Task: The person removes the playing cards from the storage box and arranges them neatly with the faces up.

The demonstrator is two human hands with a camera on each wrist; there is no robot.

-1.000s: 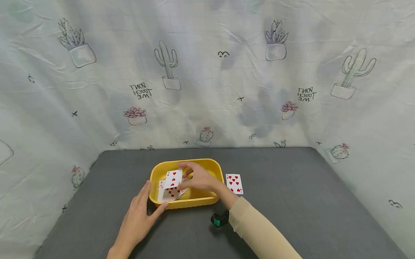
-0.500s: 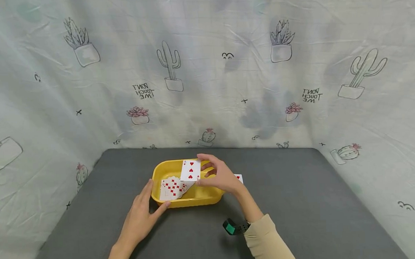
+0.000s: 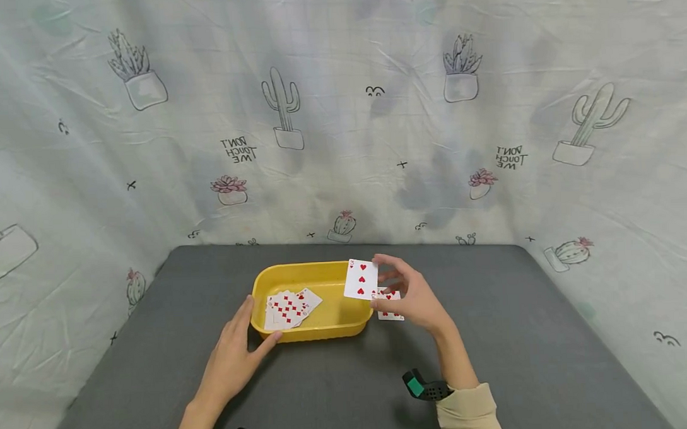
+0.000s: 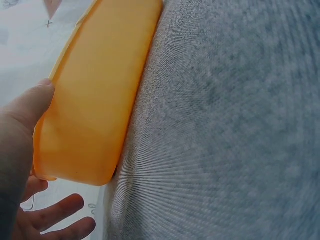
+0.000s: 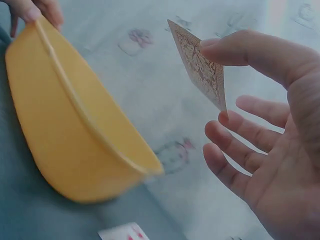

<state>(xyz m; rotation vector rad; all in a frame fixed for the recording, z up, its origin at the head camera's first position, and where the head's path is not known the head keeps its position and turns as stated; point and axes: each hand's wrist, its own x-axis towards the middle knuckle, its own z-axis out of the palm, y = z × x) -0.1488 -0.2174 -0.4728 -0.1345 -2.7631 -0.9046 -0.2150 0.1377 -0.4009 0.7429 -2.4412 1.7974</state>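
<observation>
We hold the white three-of-hearts playing card [image 3: 361, 280] upright in the air, long axis vertical, pinched between thumb and forefinger of our right hand [image 3: 410, 298], face turned toward us. It hangs above the right rim of the yellow oblong plastic tub [image 3: 330, 332], just left of the fingers [image 5: 235, 162], the other fingers spread loosely. Below the hand lies a face-up red card [image 3: 394, 314] on the grey felt table [image 3: 524, 334]. Our left hand [image 3: 232, 363] braces the tub's left corner, thumb along the wall, fingers straight. Loose cards [image 3: 290, 306] lie inside. A cactus-print cloth [image 3: 340, 113] surrounds us.
</observation>
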